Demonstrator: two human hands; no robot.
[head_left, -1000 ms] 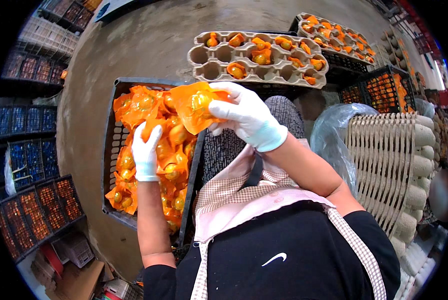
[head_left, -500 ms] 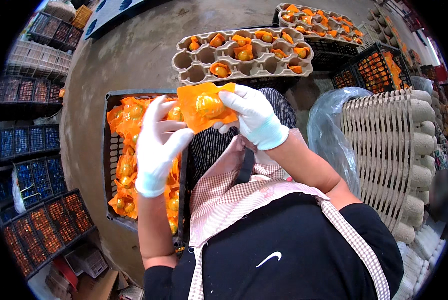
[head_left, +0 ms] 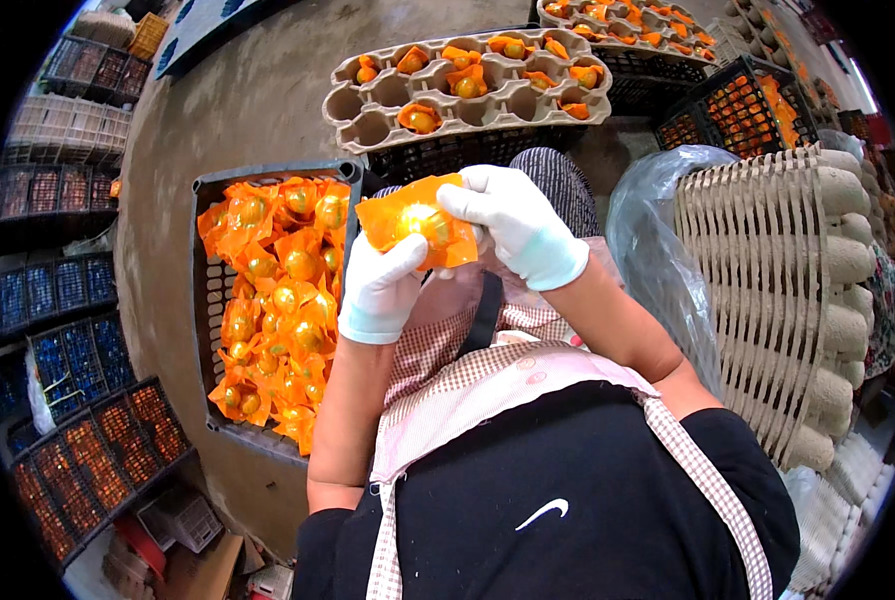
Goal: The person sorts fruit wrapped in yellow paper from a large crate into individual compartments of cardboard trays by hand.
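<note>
Both my hands wear white gloves and meet above my lap around a fruit wrapped in an orange sheet (head_left: 418, 222). My left hand (head_left: 381, 285) grips its lower left side, thumb on top. On the upper right, my right hand (head_left: 508, 215) pinches the wrapper between thumb and fingers; some fingertips are hidden underneath. To the left stands a dark plastic crate (head_left: 204, 345) full of fruits in orange wrapping (head_left: 283, 300). Beyond my hands a moulded pulp tray (head_left: 373, 128) holds several wrapped fruits in its cups, while other cups hold nothing.
Another filled pulp tray (head_left: 658, 42) rests on crates at the far right. A stack of pulp trays (head_left: 738, 310) stands close on my right, with clear plastic film (head_left: 658, 250) beside it. Stacked crates (head_left: 98, 465) line the far left. A blue pallet (head_left: 203, 35) lies at the back.
My left hand has moved right from over the crate and closed on the wrapped fruit. My right hand keeps its hold. The view has shifted slightly.
</note>
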